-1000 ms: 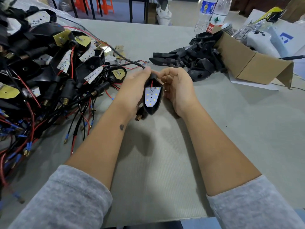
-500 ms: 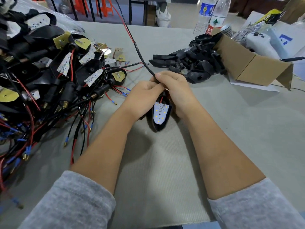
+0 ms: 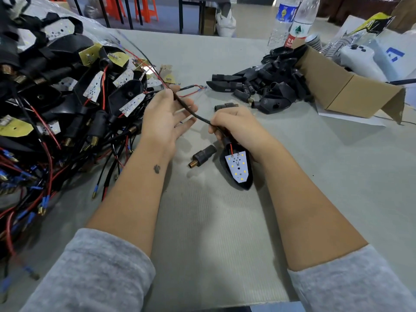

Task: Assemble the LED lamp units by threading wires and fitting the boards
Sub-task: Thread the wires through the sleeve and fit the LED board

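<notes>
My right hand [image 3: 238, 129] grips the neck of a black lamp housing [image 3: 245, 186] that holds a white LED board [image 3: 238, 165] with yellow diodes, its tip pointing toward me. A black sleeved wire [image 3: 191, 111] runs from the housing up and left to my left hand [image 3: 164, 118], which pinches it between thumb and forefinger while the other fingers are spread. A loose black stem with a brass thread [image 3: 202, 155] lies on the table between my hands. A second stem [image 3: 226, 106] lies just beyond my right hand.
A big tangle of wired lamp units [image 3: 67, 104] fills the left side. A pile of bare black housings [image 3: 265, 86] spills from a cardboard box [image 3: 351, 93] at the far right. Two water bottles [image 3: 292, 21] stand behind it.
My hands have drawn apart: the left slid up along the wire, the right moved right with the housing. The wire no longer arcs high. The loose stem now lies uncovered on the table.
</notes>
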